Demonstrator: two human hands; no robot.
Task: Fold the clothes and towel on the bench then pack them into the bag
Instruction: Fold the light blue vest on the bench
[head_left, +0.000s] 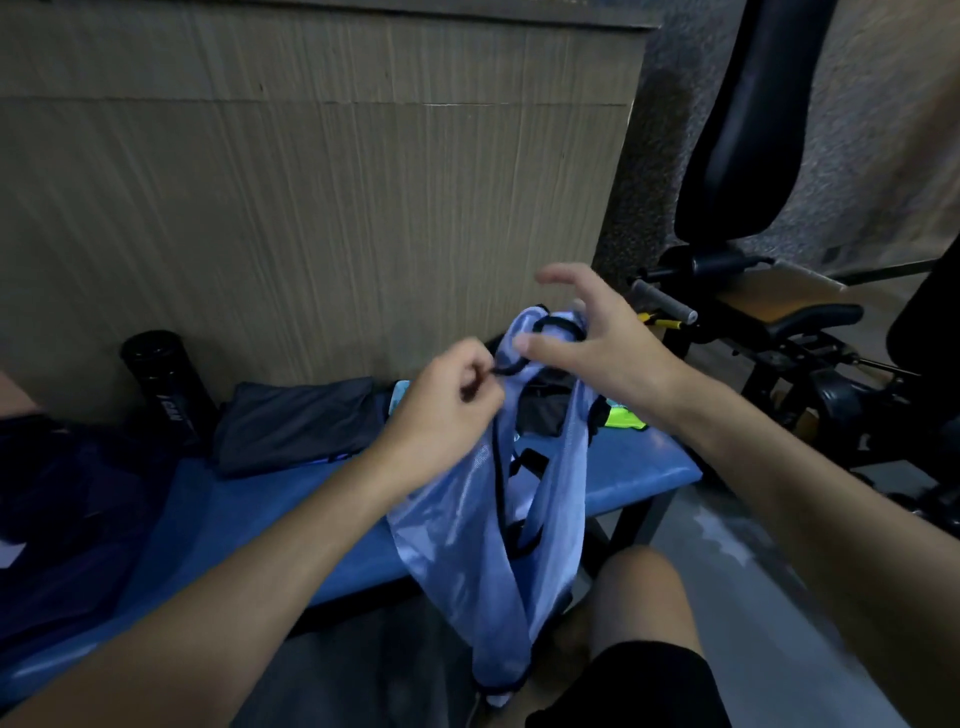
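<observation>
Folding step. The pale blue mesh vest with black trim (467, 519) hangs over the blue padded counter (249, 519). The left hand (447, 395) pinches its trim, and the right hand (587, 338) is spread open at the shoulder loop. Next, probably: lay it flat.

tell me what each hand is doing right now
left hand: pinching the black trim of the light blue mesh vest.
right hand: open, fingers spread at the vest's top.

Light blue mesh garment (483, 545) shiny, black-trimmed; bench (249, 519) top smooth blue, slightly glossy; folded dark cloth (296, 426) matt; wall panel (311, 182) wood-grained.
</observation>
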